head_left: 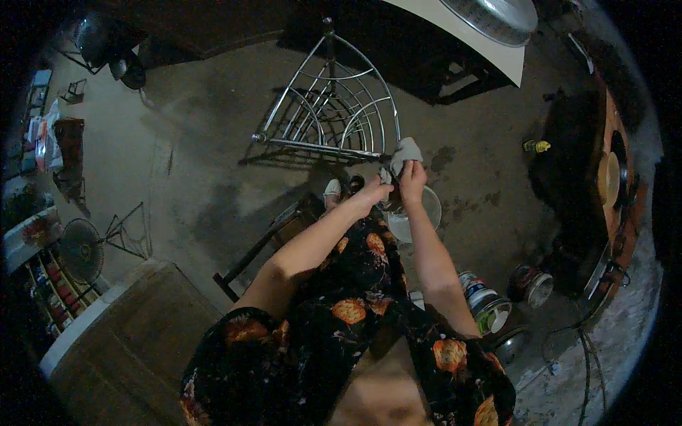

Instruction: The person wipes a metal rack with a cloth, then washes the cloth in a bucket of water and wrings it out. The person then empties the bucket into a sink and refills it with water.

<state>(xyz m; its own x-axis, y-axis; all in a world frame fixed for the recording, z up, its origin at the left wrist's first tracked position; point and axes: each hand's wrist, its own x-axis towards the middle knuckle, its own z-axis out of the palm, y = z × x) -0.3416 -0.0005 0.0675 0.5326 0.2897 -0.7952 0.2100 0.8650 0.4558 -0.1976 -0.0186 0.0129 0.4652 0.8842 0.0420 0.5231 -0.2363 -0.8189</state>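
Cloth, pale grey and bunched, held out in front of the body in two bare hands, just beside the near right corner of a shiny metal rack. Right hand with fingers bent and closed on the larger wad, the folds rising above the fingertips. Left hand lower and close by, fingers drawn together on a smaller crumpled part; impossible to tell whether one piece or two, or whether touching the rack's tube behind. Grip on both sides probably close together to keep the soft bundle compact and under control.

Rack with curved bars and several tiers, seen from above on the bare floor, apparently upright. Likely placed straight ahead so as to bring the near corner within reach of bent arms. Round pale basin on the floor under the right wrist, perhaps set there for easy reach; contents hidden by the forearm. Dark, wet-looking patches on the floor to the right of the basin.

Farther off to the lower right, tubs near the right elbow. At upper right, a pale tabletop bearing a round metal vessel, well apart from the hands.
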